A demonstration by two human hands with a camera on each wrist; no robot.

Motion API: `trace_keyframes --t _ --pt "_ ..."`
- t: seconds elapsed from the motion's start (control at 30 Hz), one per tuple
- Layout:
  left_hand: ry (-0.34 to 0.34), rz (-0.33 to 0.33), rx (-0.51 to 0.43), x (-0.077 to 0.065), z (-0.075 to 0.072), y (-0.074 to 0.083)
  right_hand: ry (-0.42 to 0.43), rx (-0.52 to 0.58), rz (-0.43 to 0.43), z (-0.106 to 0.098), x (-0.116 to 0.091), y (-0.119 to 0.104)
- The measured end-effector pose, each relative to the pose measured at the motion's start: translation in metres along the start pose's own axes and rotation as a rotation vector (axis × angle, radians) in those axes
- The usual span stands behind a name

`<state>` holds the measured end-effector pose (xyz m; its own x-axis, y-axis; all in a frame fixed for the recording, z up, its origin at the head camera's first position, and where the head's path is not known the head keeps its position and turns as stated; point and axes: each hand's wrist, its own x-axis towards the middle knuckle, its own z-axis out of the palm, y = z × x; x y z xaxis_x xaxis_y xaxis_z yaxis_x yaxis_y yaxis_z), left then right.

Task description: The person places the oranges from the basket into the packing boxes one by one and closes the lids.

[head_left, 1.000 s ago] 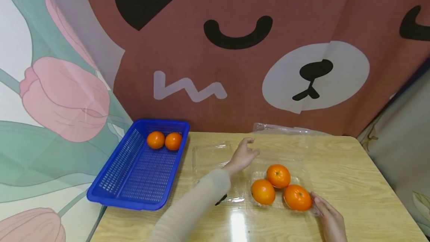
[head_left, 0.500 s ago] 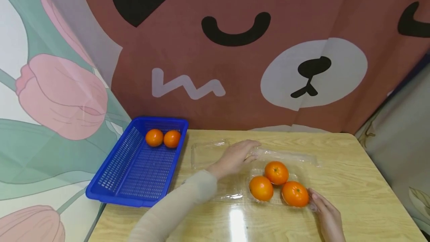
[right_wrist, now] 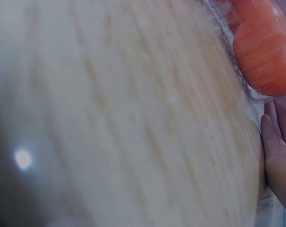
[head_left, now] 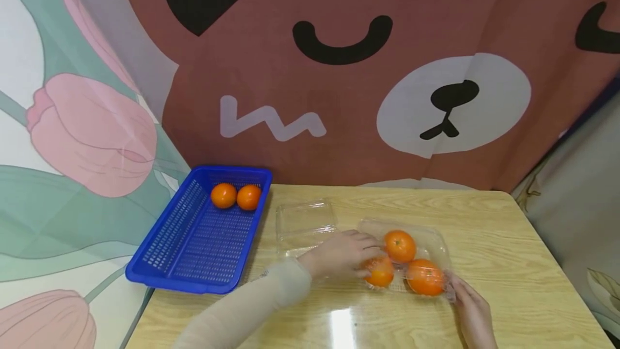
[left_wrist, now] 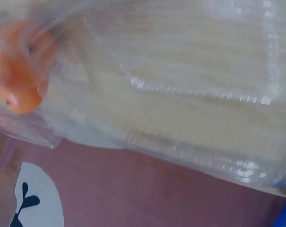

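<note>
Three oranges (head_left: 425, 278) sit in a clear plastic clamshell box (head_left: 438, 244) on the table's right half. Its clear lid is folded over and overlaps the fruit. My left hand (head_left: 341, 255) holds the lid at its left side, above the nearest left orange, with the fingers partly blurred. At the box's right front corner, my right hand (head_left: 473, 311) pinches the rim. The right wrist view shows part of that right hand (right_wrist: 281, 151) beside the wrapped-looking oranges (right_wrist: 265, 54). In the left wrist view, clear plastic (left_wrist: 190, 87) fills much of the picture.
A blue basket (head_left: 242, 268) with two oranges (head_left: 224, 196) stands at the left edge of the wooden table (head_left: 411, 322). Another clear plastic box (head_left: 305, 220) lies between it and the filled one. A bear-print cloth (head_left: 271, 160) hangs behind the table.
The lid has come down from behind the box over the oranges. My left hand has moved with it, toward the near side. My right hand has stayed at the box's corner.
</note>
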<state>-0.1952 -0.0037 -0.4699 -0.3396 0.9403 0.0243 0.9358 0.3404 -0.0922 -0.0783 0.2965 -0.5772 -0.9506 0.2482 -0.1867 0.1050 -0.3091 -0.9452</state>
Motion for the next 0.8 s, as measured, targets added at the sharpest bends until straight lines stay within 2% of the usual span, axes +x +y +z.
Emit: trace_keyframes --t 0.17,0.27,0.33,0.4,0.53,0.63,0.7,0.8 --pt "0.022 0.019 0.053 -0.002 0.013 0.007 -0.067 0.105 0.009 -0.005 -0.002 -0.003" --pt "0.016 0.007 0.076 -0.002 0.018 0.011 -0.095 0.082 0.084 -0.009 -0.007 -0.010" --pt "0.006 -0.005 0.079 -0.002 0.020 0.013 -0.064 0.023 0.166 -0.009 -0.011 -0.017" --pt "-0.001 -0.019 0.085 -0.003 0.023 0.016 -0.024 -0.089 0.253 -0.006 -0.016 -0.024" --pt "0.003 -0.042 0.107 -0.005 0.025 0.021 0.043 -0.301 0.358 0.004 -0.022 -0.035" --pt "0.007 -0.059 0.096 -0.006 0.025 0.024 0.056 -0.424 0.358 0.011 -0.024 -0.040" --pt "0.011 -0.073 0.068 -0.007 0.025 0.026 0.068 -0.451 0.348 0.014 -0.025 -0.040" --pt "0.035 -0.112 -0.007 -0.007 0.024 0.030 0.069 -0.434 0.322 0.015 -0.026 -0.040"
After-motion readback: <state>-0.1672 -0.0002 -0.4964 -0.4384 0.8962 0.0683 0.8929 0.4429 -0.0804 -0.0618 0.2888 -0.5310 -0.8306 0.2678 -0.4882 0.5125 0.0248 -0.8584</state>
